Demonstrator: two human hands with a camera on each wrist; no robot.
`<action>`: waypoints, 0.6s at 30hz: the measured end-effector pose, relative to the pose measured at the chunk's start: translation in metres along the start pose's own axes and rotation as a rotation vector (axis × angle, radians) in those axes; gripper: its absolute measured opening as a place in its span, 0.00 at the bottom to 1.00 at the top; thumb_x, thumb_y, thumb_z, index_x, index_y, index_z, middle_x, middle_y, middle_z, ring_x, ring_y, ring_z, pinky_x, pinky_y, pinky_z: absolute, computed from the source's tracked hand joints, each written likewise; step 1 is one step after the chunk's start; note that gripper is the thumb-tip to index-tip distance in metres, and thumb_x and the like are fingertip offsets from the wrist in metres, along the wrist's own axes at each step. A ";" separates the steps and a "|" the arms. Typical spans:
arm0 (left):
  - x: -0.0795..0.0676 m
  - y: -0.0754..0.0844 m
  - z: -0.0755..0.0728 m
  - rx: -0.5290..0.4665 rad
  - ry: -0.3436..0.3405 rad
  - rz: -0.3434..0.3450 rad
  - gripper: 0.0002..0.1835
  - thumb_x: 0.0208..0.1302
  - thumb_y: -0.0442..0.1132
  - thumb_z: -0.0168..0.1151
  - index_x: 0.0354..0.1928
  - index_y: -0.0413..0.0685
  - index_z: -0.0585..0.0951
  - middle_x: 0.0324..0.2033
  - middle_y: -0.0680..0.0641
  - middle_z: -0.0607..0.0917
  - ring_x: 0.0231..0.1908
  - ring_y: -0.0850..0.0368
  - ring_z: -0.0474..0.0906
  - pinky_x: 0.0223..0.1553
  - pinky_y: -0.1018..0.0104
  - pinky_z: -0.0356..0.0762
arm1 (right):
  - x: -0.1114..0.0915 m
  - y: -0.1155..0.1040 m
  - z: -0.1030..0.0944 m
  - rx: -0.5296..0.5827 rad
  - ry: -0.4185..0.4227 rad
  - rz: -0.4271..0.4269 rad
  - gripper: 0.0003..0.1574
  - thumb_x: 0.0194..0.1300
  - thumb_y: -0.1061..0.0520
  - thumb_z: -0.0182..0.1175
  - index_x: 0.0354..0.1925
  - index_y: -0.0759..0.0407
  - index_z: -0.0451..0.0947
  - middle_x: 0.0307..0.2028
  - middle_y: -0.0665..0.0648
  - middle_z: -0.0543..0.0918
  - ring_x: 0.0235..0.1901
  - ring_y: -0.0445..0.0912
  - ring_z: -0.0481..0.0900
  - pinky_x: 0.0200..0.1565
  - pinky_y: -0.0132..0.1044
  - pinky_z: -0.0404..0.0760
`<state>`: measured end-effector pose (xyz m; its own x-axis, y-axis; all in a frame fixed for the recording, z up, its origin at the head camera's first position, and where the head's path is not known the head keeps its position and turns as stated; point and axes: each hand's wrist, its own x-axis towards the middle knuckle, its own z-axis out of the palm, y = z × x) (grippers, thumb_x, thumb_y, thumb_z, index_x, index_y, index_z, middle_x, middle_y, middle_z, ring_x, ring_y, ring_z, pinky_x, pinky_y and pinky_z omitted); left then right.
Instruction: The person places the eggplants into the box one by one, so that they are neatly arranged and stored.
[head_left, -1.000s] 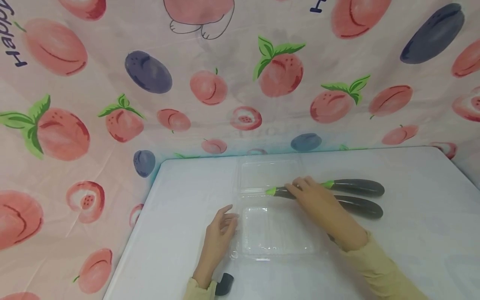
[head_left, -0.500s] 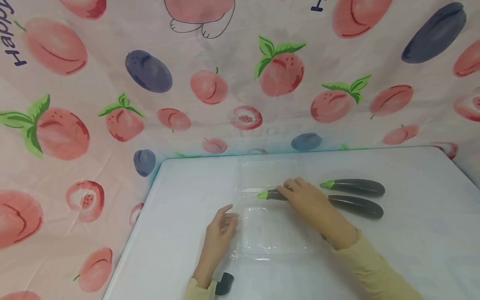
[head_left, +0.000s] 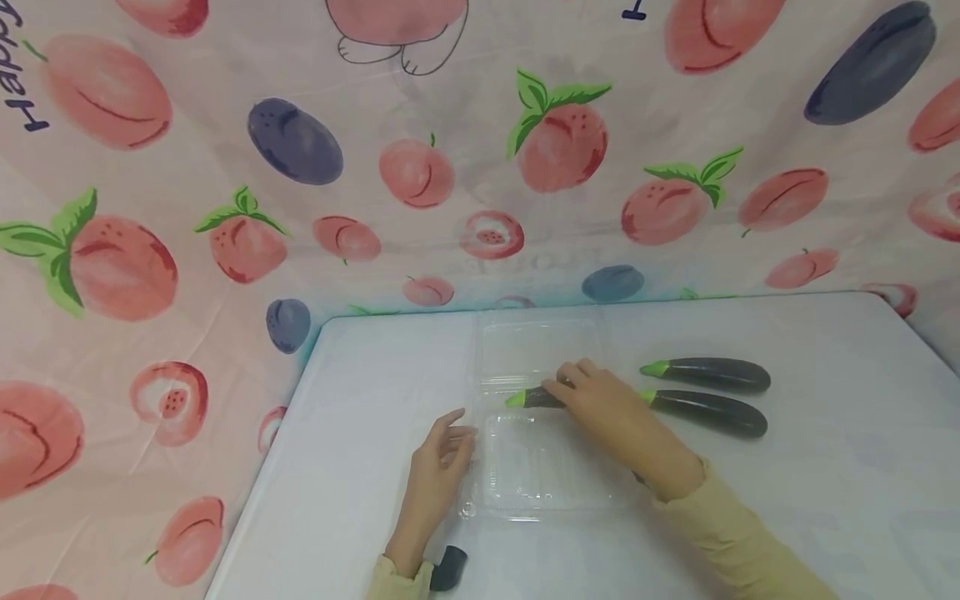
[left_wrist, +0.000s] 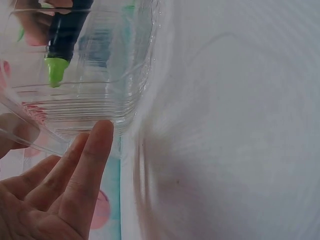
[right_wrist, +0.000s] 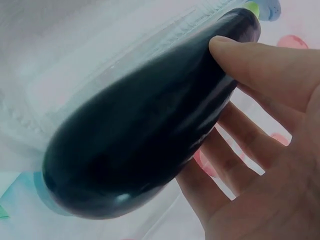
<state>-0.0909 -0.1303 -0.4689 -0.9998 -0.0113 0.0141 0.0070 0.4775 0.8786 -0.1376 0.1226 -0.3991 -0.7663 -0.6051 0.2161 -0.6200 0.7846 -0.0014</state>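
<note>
My right hand (head_left: 611, 412) grips a dark eggplant (head_left: 538, 398) with a green stem end over the open clear plastic container (head_left: 517, 467). In the right wrist view the thumb lies along the top of the eggplant (right_wrist: 145, 125), and the fingers curve along its far side. The stem end points left; the hand hides much of the rest in the head view. My left hand (head_left: 437, 458) is at the container's left side. In the left wrist view its fairly straight fingers (left_wrist: 90, 170) touch the ribbed wall of the container (left_wrist: 85, 107).
Two more eggplants, a rear one (head_left: 718, 375) and a nearer one (head_left: 712, 414), lie on the white table (head_left: 825, 500) right of the container. The container's lid (head_left: 540, 346) lies folded back. A fruit-print cloth (head_left: 480, 167) hangs behind the table.
My right hand has moved left and slightly nearer with the eggplant, bringing it further over the container. The left hand stays in place.
</note>
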 end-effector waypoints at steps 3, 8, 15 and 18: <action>0.000 0.000 0.000 0.001 0.000 0.001 0.24 0.74 0.48 0.56 0.67 0.51 0.71 0.51 0.46 0.85 0.51 0.51 0.84 0.48 0.67 0.85 | 0.001 -0.002 -0.001 0.005 -0.012 -0.004 0.27 0.57 0.70 0.69 0.55 0.57 0.79 0.46 0.57 0.81 0.47 0.51 0.77 0.48 0.43 0.85; -0.001 0.001 0.000 -0.002 -0.001 -0.003 0.24 0.74 0.47 0.57 0.68 0.51 0.71 0.51 0.46 0.85 0.52 0.51 0.84 0.48 0.67 0.85 | 0.003 -0.005 0.000 0.000 -0.029 -0.011 0.26 0.58 0.68 0.69 0.55 0.56 0.80 0.45 0.56 0.81 0.47 0.50 0.78 0.49 0.43 0.86; 0.000 0.001 0.000 0.008 0.005 0.001 0.24 0.74 0.47 0.57 0.67 0.51 0.71 0.51 0.46 0.85 0.51 0.51 0.84 0.47 0.68 0.86 | 0.006 -0.006 0.003 -0.016 -0.001 -0.054 0.24 0.56 0.69 0.70 0.52 0.57 0.81 0.41 0.55 0.81 0.43 0.50 0.78 0.44 0.41 0.86; 0.000 0.001 0.000 0.008 0.005 0.000 0.24 0.74 0.47 0.57 0.68 0.51 0.71 0.51 0.46 0.85 0.51 0.51 0.84 0.47 0.68 0.85 | 0.008 -0.006 0.005 -0.017 0.007 -0.072 0.23 0.56 0.69 0.70 0.50 0.57 0.81 0.39 0.55 0.80 0.41 0.49 0.78 0.42 0.40 0.85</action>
<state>-0.0912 -0.1295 -0.4684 -0.9997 -0.0154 0.0168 0.0073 0.4848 0.8746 -0.1410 0.1128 -0.4022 -0.7186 -0.6591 0.2218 -0.6704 0.7414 0.0312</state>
